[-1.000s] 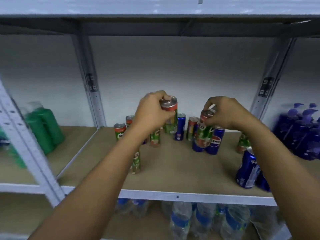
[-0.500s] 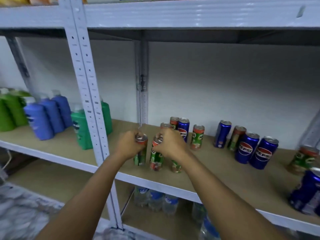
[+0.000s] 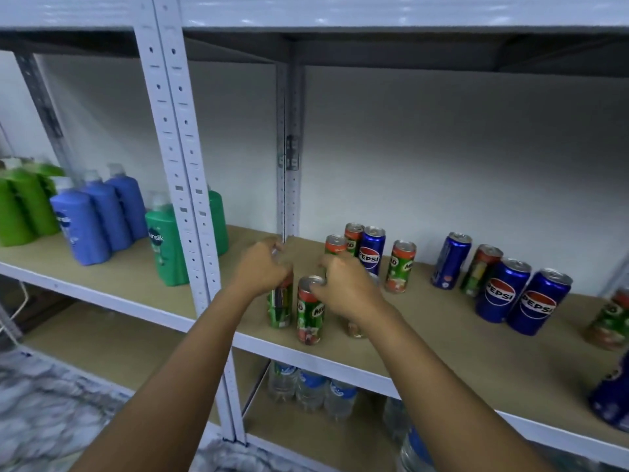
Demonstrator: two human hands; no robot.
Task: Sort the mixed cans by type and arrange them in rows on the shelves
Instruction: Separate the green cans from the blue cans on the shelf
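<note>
far left on the wooden shelf (image 3: pixel 112 284), beyond the perforated upright post (image 3: pixel 185 185), stand green bottles (image 3: pixel 23 206), blue bottles (image 3: pixel 92 219) and a green sunsilk bottle (image 3: pixel 163 247), none of them part of the job. just right of the post the left hand (image 3: pixel 262 267) grips the top of a green milo can (image 3: pixel 279 306) that stands upright near the shelf's front edge, fingers wrapped round its rim and clamped on it. just beside it stands a second milo can (image 3: pixel 309 310), and the right hand (image 3: pixel 347 287) has its fingers on that can's lid; they look closed on the rim, though whether they pinch it or only rest there is hard to tell. a third can (image 3: pixel 354 328) peeks out under the right wrist. behind the hands are two more milo cans and a pepsi can (image 3: pixel 371 250), then a lone milo can (image 3: pixel 401 265), then further right a mixed cluster with two pepsi cans (image 3: pixel 522 298) side by side. so milo appears to be gathering at the left, with much sorting left. these slim cans are probably full, so fairly heavy, stiff-walled and smooth; tall and narrow, they would tip easily. a grip from above round the rim suits tight rows, and setting each one down flat matters more than speed.
</note>
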